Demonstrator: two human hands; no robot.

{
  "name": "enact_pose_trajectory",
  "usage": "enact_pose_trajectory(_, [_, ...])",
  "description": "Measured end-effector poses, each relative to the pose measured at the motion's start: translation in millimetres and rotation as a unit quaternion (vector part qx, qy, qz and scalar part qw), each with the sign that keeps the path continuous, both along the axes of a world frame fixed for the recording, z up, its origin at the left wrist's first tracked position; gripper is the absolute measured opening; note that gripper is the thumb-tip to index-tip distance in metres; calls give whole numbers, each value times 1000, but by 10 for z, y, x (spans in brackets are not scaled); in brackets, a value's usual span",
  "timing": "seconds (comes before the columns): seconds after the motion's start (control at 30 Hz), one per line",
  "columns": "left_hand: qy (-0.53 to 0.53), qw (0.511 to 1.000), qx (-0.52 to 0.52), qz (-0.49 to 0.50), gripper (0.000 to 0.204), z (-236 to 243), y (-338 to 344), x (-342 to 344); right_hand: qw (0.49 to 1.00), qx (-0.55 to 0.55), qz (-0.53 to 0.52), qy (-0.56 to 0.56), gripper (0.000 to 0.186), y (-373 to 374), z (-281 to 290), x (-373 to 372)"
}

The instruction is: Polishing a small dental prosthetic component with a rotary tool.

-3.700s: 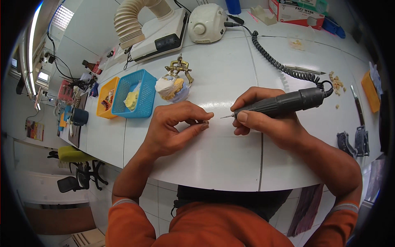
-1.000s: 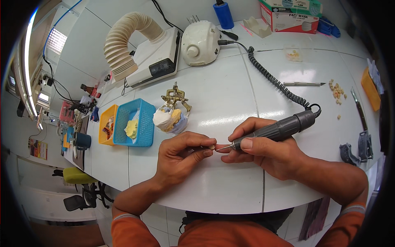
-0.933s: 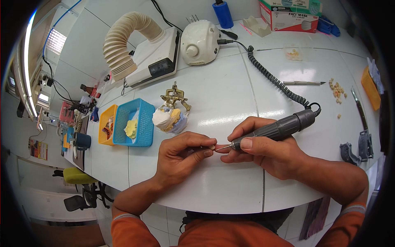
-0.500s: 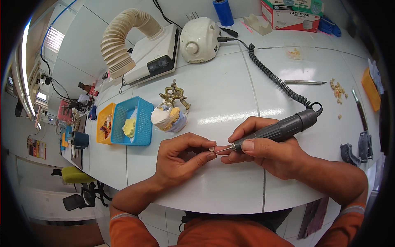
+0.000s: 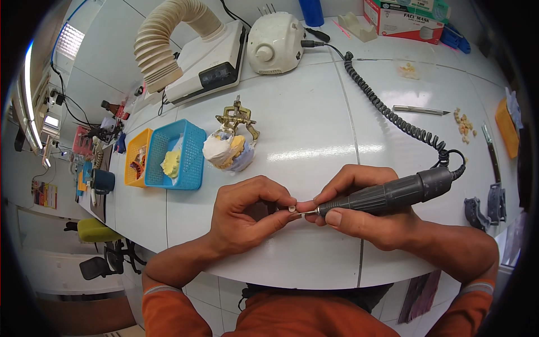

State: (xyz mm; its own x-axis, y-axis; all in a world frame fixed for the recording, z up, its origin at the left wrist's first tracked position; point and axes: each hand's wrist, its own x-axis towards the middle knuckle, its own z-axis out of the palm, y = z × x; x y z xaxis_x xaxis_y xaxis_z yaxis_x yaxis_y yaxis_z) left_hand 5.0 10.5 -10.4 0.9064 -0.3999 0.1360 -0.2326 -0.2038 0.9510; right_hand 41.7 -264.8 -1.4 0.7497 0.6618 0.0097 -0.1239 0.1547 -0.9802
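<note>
Between the thumb and fingertips of my left hand (image 5: 242,212) is a small off-white denture tooth (image 5: 292,208). My right hand (image 5: 375,227) is wrapped round a dark grey rotary handpiece (image 5: 396,192), thumb along its nose. Its thin bur (image 5: 307,213) points left at the tooth, right beside my left fingertips; whether it touches the tooth is too small to tell. A coiled black cord (image 5: 387,115) runs from the handpiece back to a white control unit (image 5: 275,44). Ahead of my left hand stands a dental cast (image 5: 227,153) on a brass articulator (image 5: 238,117).
Left of the cast sit a blue basket (image 5: 188,180) with a yellow lump and a yellow basket (image 5: 135,183). A dust extractor (image 5: 196,81) with a ribbed hose stands behind. To the right lie a craft knife (image 5: 420,109), loose teeth (image 5: 464,123), another knife (image 5: 492,151) and grey trays (image 5: 496,205).
The handpiece has swung to a flatter angle, its cord end shifting right and nearer. My hands have come closer together at the tooth. The whole view has shifted slightly.
</note>
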Motion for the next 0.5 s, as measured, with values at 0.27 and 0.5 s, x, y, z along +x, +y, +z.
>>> enact_pose_trajectory(0.27, [-51,998,24,20,16,6,-62,-2,999,-2,-46,-26,22,29,-83,-35])
enact_pose_trajectory(0.5, [-73,996,48,0,16,55,-88,-32,994,-14,-47,-96,19,50,-108,-51])
